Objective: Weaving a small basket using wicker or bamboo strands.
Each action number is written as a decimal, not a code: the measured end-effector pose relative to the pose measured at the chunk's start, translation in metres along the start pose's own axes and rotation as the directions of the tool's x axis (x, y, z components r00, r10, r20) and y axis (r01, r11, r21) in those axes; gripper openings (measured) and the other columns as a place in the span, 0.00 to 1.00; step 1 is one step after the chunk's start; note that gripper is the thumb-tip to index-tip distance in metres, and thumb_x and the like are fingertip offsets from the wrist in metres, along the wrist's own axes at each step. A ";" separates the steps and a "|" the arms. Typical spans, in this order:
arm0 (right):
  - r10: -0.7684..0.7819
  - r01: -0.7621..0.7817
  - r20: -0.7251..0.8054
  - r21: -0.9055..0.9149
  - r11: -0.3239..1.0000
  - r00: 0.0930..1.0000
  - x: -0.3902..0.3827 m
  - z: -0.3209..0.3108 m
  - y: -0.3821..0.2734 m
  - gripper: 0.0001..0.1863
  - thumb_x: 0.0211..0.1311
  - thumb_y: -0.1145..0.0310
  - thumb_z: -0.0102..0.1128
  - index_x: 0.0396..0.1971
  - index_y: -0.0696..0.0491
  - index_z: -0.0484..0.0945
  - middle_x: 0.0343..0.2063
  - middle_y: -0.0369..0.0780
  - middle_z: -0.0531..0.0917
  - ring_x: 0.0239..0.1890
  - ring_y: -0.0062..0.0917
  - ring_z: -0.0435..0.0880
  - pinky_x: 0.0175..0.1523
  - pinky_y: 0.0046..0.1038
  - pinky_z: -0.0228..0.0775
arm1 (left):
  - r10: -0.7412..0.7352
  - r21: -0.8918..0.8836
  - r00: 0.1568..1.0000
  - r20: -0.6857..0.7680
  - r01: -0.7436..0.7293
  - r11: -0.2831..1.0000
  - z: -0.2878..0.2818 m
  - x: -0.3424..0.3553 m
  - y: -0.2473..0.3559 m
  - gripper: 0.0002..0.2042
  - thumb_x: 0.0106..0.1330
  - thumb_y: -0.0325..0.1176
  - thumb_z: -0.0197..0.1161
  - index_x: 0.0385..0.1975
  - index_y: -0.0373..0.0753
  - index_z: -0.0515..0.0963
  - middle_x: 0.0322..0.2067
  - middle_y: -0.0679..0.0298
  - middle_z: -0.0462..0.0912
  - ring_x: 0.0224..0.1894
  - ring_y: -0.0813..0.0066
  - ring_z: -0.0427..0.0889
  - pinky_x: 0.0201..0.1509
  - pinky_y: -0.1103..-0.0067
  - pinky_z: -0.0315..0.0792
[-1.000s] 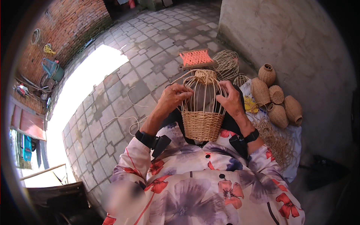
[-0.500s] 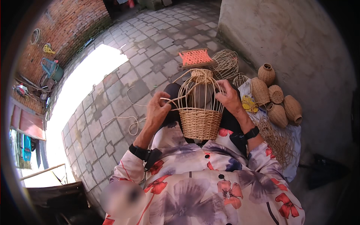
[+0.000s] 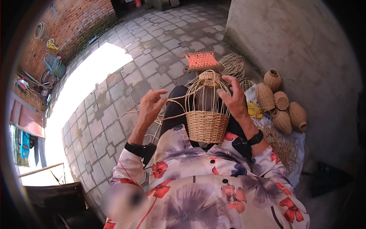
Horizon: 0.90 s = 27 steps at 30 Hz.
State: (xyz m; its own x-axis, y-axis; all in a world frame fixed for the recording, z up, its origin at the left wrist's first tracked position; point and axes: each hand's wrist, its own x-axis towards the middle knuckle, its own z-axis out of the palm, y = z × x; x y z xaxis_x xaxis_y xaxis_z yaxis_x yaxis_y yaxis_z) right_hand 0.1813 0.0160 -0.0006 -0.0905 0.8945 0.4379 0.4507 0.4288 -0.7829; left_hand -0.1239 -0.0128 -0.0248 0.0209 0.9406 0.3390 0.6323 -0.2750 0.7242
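A half-woven basket sits upright at my lap, with a woven base band, bare upright spokes and a narrow woven neck. To its left, my left hand pinches a pale cord that runs to the basket. My right hand is at the basket's right side, fingers curled around the spokes near the neck, thumb toward the middle.
Several woven vases and loose cord lie right on white cloth beside a concrete wall. Beyond the basket are a stool with orange webbing and a wire-like frame bundle. A brick wall stands left.
My left hand has moved away leftward from the basket, drawing cord out with it. My right hand has shifted slightly, its index finger now higher by the neck.
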 end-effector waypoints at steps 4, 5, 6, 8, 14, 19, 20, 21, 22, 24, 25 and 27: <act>-0.173 0.173 0.024 -0.273 0.946 0.985 0.000 0.029 -0.010 0.27 0.47 0.67 0.62 0.51 0.52 0.69 0.48 0.43 0.74 0.53 0.41 0.71 0.58 0.42 0.62 | 0.182 0.055 0.982 0.040 -0.184 0.981 0.046 0.024 0.051 0.08 0.56 0.30 0.63 0.35 0.38 0.82 0.25 0.58 0.75 0.28 0.62 0.78 0.34 0.70 0.71; -0.126 0.128 0.028 -0.327 0.936 0.992 -0.001 0.032 -0.009 0.28 0.46 0.67 0.62 0.51 0.51 0.68 0.49 0.42 0.73 0.54 0.40 0.71 0.58 0.42 0.62 | 0.207 0.096 0.977 0.049 -0.210 0.973 0.051 0.026 0.052 0.07 0.55 0.29 0.62 0.33 0.37 0.82 0.25 0.57 0.76 0.28 0.62 0.78 0.33 0.70 0.71; -0.125 0.121 0.008 -0.335 0.934 0.992 -0.002 0.034 -0.005 0.29 0.44 0.68 0.61 0.52 0.51 0.68 0.50 0.42 0.72 0.55 0.40 0.70 0.58 0.42 0.62 | 0.207 0.097 0.977 0.046 -0.210 0.973 0.051 0.026 0.051 0.07 0.55 0.29 0.62 0.33 0.37 0.82 0.25 0.57 0.76 0.28 0.62 0.78 0.33 0.70 0.71; -0.122 0.110 -0.019 -0.301 0.947 0.992 -0.002 0.032 -0.002 0.29 0.44 0.68 0.61 0.51 0.51 0.68 0.50 0.42 0.72 0.55 0.40 0.70 0.59 0.42 0.62 | 0.192 0.003 0.981 0.021 -0.192 0.981 0.052 0.023 0.047 0.06 0.54 0.29 0.61 0.29 0.36 0.81 0.25 0.56 0.78 0.28 0.60 0.80 0.34 0.70 0.72; -0.093 0.081 -0.083 -0.132 0.988 0.992 -0.006 0.016 0.006 0.29 0.43 0.71 0.61 0.51 0.54 0.68 0.49 0.45 0.72 0.55 0.42 0.70 0.61 0.39 0.61 | -0.284 0.427 0.922 -0.262 0.374 0.823 -0.055 -0.051 -0.111 0.12 0.52 0.39 0.59 0.27 0.37 0.82 0.28 0.51 0.83 0.33 0.53 0.82 0.39 0.65 0.74; -0.014 0.008 -0.080 -0.077 0.997 0.997 -0.012 0.013 0.016 0.28 0.44 0.72 0.60 0.50 0.56 0.68 0.47 0.47 0.73 0.53 0.42 0.71 0.61 0.38 0.62 | -0.668 0.614 0.693 -0.271 0.659 0.434 -0.145 -0.161 -0.206 0.12 0.48 0.37 0.61 0.30 0.40 0.84 0.31 0.51 0.84 0.39 0.55 0.83 0.45 0.67 0.75; -0.022 0.015 -0.084 -0.074 0.997 0.996 -0.012 0.012 0.017 0.28 0.44 0.72 0.60 0.50 0.56 0.68 0.47 0.47 0.73 0.53 0.42 0.71 0.61 0.38 0.61 | -0.739 0.600 0.664 -0.109 0.637 0.484 -0.144 -0.163 -0.202 0.13 0.48 0.36 0.62 0.33 0.42 0.85 0.34 0.53 0.85 0.41 0.56 0.83 0.46 0.68 0.75; -0.030 0.023 -0.088 -0.072 0.997 0.996 -0.013 0.011 0.017 0.27 0.44 0.72 0.60 0.50 0.56 0.68 0.46 0.47 0.73 0.53 0.43 0.71 0.61 0.38 0.61 | -0.644 0.562 0.757 -0.110 0.582 0.588 -0.129 -0.154 -0.204 0.14 0.48 0.36 0.63 0.36 0.43 0.84 0.34 0.53 0.84 0.40 0.56 0.83 0.46 0.67 0.75; -0.029 0.023 -0.088 -0.074 0.997 0.996 -0.012 0.012 0.016 0.27 0.44 0.72 0.60 0.50 0.56 0.68 0.46 0.47 0.73 0.53 0.43 0.71 0.61 0.38 0.61 | -0.536 0.522 0.836 -0.117 0.511 0.683 -0.101 -0.125 -0.180 0.15 0.49 0.37 0.64 0.38 0.44 0.84 0.34 0.53 0.84 0.39 0.57 0.83 0.45 0.67 0.75; 0.006 -0.009 -0.043 -0.072 0.997 0.999 -0.015 0.011 0.011 0.27 0.45 0.72 0.60 0.50 0.56 0.68 0.46 0.47 0.73 0.53 0.43 0.71 0.61 0.38 0.61 | -0.276 0.240 0.953 -0.129 0.300 0.923 -0.049 -0.061 -0.103 0.13 0.55 0.33 0.62 0.41 0.42 0.82 0.29 0.57 0.81 0.31 0.64 0.80 0.38 0.73 0.74; 0.007 -0.010 -0.041 -0.079 0.997 0.999 -0.016 0.010 0.011 0.27 0.45 0.72 0.60 0.50 0.56 0.68 0.46 0.47 0.73 0.53 0.43 0.71 0.61 0.38 0.61 | -0.081 0.094 0.993 -0.090 0.090 0.992 -0.026 -0.032 -0.051 0.12 0.57 0.31 0.62 0.40 0.42 0.82 0.27 0.59 0.77 0.29 0.66 0.78 0.35 0.75 0.73; -0.010 0.007 -0.038 -0.062 0.998 0.999 -0.014 0.015 0.011 0.27 0.45 0.71 0.59 0.50 0.56 0.68 0.46 0.48 0.73 0.53 0.42 0.71 0.61 0.37 0.61 | 0.134 0.049 0.988 0.082 -0.139 0.989 0.005 0.001 0.023 0.11 0.57 0.31 0.62 0.40 0.41 0.82 0.24 0.58 0.73 0.27 0.63 0.76 0.32 0.70 0.70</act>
State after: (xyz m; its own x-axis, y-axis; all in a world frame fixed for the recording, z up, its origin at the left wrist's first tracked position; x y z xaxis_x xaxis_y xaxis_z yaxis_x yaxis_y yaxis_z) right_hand 0.1747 0.0100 -0.0223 -0.0613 0.8849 0.4618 0.5046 0.4266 -0.7506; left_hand -0.1054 -0.0169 -0.0107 0.1689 0.9083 0.3828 0.6606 -0.3926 0.6399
